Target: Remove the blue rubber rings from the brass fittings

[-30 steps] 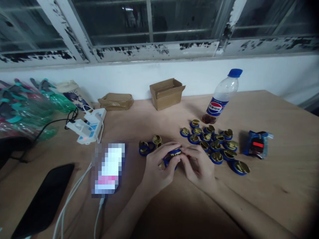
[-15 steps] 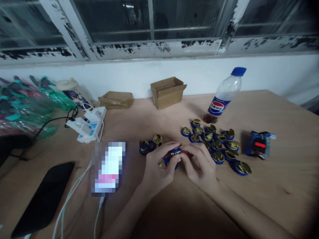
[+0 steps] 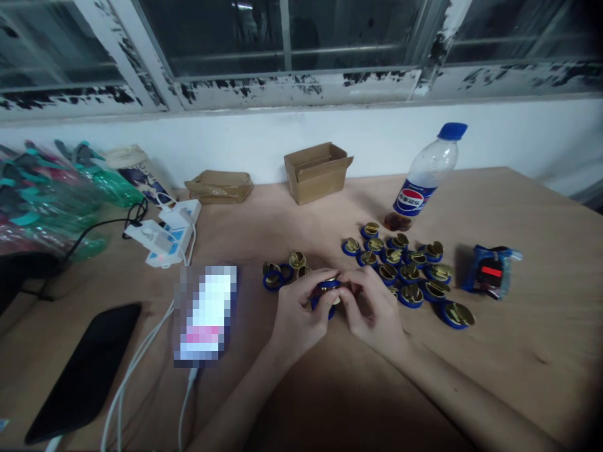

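Between my two hands is a small round gold-coloured metal piece with a blue ring (image 3: 329, 284), partly covered by fingers. My left hand (image 3: 299, 311) is closed around its left side, thumb below and fingers above. The closed fingertips and thumb of my right hand (image 3: 375, 311) press on its right edge. Just under my left thumb, another blue ring (image 3: 325, 309) shows in part. To the right lie several gold discs in blue rings (image 3: 411, 295), each with a raised metal tab. Behind my left hand are a few loose gold parts (image 3: 297, 259) and loose blue rings (image 3: 272, 280).
A cola bottle (image 3: 416, 191) stands behind the discs, and a blue plastic packet (image 3: 491, 273) lies right. Two cardboard boxes (image 3: 316, 179) (image 3: 220, 187) sit by the wall. At left are a lit phone (image 3: 207, 317), a black phone (image 3: 85, 373), cables and a power strip (image 3: 172, 251).
My right hand has shifted slightly left, its fingers closer together on the ringed gold piece. My left hand stays almost in place, and the things on the table have not moved.
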A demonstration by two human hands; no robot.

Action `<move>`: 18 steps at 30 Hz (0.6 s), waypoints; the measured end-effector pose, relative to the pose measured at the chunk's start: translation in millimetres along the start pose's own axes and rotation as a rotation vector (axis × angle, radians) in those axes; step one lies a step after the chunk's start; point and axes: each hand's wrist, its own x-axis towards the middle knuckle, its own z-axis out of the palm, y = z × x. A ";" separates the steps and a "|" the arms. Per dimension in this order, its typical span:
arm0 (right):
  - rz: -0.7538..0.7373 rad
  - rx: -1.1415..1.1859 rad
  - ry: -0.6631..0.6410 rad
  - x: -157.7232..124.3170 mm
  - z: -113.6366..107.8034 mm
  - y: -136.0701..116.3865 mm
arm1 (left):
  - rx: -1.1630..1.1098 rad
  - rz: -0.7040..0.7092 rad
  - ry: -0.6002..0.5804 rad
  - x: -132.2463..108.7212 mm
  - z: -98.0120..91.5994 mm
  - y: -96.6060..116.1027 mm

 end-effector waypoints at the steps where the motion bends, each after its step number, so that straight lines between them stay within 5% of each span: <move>1: 0.001 0.001 0.000 0.3 0.1 0.2 | -0.002 -0.002 0.000 -0.1 0.2 -0.4; 10: -0.012 0.008 -0.006 3.3 -1.5 -1.8 | -0.116 -0.131 -0.016 2.1 -0.8 6.0; 18: 0.116 0.120 0.045 9.3 -10.4 -5.4 | -0.622 -0.340 -0.061 8.4 -8.4 0.0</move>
